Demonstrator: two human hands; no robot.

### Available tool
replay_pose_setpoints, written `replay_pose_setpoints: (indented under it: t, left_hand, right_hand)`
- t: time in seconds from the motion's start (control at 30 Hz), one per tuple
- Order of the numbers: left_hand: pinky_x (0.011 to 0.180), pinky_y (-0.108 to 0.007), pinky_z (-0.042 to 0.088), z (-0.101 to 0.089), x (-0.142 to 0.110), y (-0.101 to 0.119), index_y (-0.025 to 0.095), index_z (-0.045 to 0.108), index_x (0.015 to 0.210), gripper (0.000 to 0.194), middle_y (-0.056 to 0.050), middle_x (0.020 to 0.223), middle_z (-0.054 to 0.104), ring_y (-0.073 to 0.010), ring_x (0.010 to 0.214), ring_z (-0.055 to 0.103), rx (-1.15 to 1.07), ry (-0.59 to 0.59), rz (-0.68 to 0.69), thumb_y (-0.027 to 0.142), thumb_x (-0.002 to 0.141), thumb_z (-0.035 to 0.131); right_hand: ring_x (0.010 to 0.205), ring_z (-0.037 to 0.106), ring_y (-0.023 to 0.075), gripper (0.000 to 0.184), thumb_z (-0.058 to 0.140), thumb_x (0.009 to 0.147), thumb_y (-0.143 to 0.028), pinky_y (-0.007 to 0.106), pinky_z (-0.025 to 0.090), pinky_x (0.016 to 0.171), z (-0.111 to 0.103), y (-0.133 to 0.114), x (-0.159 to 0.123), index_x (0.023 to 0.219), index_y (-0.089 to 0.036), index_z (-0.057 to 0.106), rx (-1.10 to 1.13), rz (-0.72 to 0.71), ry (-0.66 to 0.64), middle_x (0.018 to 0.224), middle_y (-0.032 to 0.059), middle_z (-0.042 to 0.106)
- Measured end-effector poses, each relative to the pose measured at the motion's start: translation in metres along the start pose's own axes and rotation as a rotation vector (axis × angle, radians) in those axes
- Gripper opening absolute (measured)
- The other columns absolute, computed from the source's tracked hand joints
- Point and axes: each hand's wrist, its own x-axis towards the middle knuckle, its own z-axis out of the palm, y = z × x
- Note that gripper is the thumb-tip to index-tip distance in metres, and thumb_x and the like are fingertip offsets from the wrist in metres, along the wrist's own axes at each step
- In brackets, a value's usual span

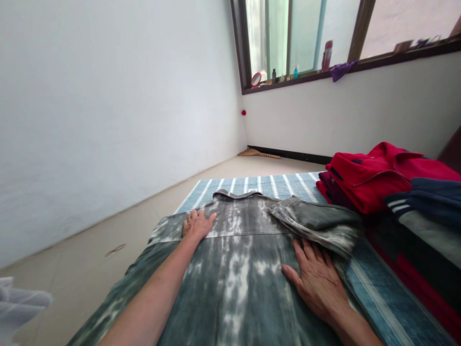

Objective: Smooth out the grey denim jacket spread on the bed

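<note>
A grey-green tie-dye shirt [234,269] with white streaks lies spread with its back up, collar at the far end. My left hand [197,225] rests on its upper left part near the shoulder, fingers spread. Flat on the right side of the shirt is my right hand [317,278], thumb out, fingertips by the edge of the sleeve [320,221]. That sleeve is folded over and bunched at the upper right. Neither hand grips the cloth. The shirt's lower end runs out of view.
Under the shirt is a blue-and-white striped cloth [382,293]. Piled clothes, with a red jacket [382,173] and a navy-and-grey garment [432,211], stand at the right. A broom [257,153] lies by the far wall. Bottles and a round mirror [256,79] line the windowsill.
</note>
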Motion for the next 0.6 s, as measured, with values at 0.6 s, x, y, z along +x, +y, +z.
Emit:
replay_pose_setpoints:
  t: [0.6]
  left_hand:
    - [0.104,-0.055,0.023,0.0028,0.0017,0.0021,0.013,0.036,0.141,0.084,-0.023,0.151,0.024,-0.0375,0.139,0.018,-0.006,-0.034,-0.093,0.071,0.083,0.018]
  right_hand:
    - [0.133,0.034,0.0301,0.064,0.041,0.088,-0.053,0.046,0.025,0.109,0.0041,0.0052,0.0009,0.141,-0.016,0.043,-0.008,0.007,-0.029,0.146,0.0118,0.038]
